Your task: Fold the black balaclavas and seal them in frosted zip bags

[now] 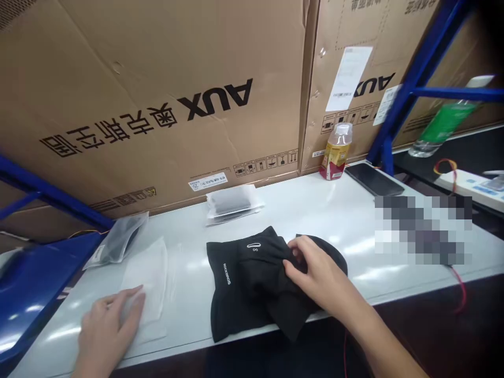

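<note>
Right hand (318, 275) on black garment (240, 289) — left hand (112, 325) on white bag (144, 278)
Inspection finds the right hand's fingers curled into a fold at the garment's edge, grip closed on the cloth. The left hand lies open, palm down, on the bag — both forearms reach in from the near edge of the bench (315, 210). Bagged packs (232, 202) lie beyond.

The bare, flat left hand (112, 323) lies palm down at lower left, its straight fingers (132, 302) held together and pointing right. The bare, arched right hand (315, 275) is also palm down, its curled fingers (295, 257) bent downward, and the slender right forearm (378, 331) slants in from lower right.
</note>
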Demonstrator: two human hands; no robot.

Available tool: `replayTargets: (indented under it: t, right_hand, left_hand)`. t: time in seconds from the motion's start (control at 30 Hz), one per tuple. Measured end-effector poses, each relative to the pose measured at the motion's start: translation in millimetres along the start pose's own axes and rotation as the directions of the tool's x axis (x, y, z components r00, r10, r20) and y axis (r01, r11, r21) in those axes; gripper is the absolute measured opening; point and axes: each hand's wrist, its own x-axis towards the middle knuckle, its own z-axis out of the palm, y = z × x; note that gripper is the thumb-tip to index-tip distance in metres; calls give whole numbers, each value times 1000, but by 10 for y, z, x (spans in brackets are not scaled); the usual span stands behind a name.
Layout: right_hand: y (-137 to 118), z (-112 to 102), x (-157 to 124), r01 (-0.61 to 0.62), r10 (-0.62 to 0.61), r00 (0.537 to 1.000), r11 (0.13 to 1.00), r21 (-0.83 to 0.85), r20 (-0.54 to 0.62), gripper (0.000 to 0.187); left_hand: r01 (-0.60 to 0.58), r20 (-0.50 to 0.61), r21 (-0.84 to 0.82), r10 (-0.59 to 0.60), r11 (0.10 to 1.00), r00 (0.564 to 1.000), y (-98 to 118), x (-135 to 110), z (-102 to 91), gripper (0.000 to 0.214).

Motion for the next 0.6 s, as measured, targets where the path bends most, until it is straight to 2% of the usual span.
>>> replayTargets:
  t: [0.03,0.1,0.13,0.23,0.27,0.33,0.4,0.43,0.47,0.5,0.53,0.6]
  right_hand:
    - [-4,6,-30,17,-18,998,1000,-3,-57,4]
    - [-53,-8,-111,103,-104,985,995,-18,-137,24]
    - [-91,-20,-155,167,-171,977,985,-43,-130,35]
    - [-203,-20,-248,339,-335,941,931,-138,54,69]
    - [-230,-2,-253,365,-351,930,918,-157,109,72]
    - [-270,50,-213,358,-338,930,921,-155,142,58]
    - [-315,104,-129,300,-292,950,952,-63,107,35]
    - [-349,129,-82,257,-259,963,966,26,74,26]
    - [-394,156,-40,206,-212,977,968,144,27,16]
    - [-448,186,-7,151,-150,988,946,288,-26,10]
    - [-509,219,13,101,-77,994,888,449,-73,11]
    - [-620,290,10,28,57,994,672,740,-89,21]
  left_hand:
    - [-6,69,40,3,999,998,-73,-11,58,43]
    - [20,123,108,-34,994,992,-154,-45,135,48]
    - [19,147,111,-35,994,989,-170,-61,152,51]
    - [0,280,27,-7,1000,960,-160,-69,115,59]
    - [6,311,11,-9,1000,950,-136,-59,75,59]
    - [-14,297,52,-2,999,955,-27,-40,-40,55]
    - [-80,159,95,65,992,985,217,-72,-183,47]
    - [-121,55,80,117,989,992,406,-123,-249,42]
    - [-181,-41,-6,180,984,983,638,-200,-303,39]
    - [-258,-39,-124,256,958,966,906,-301,-338,36]
    - [-323,-7,-256,332,911,943,1193,-417,-349,40]
    - [-401,98,-418,480,815,872,1744,-645,-299,73]
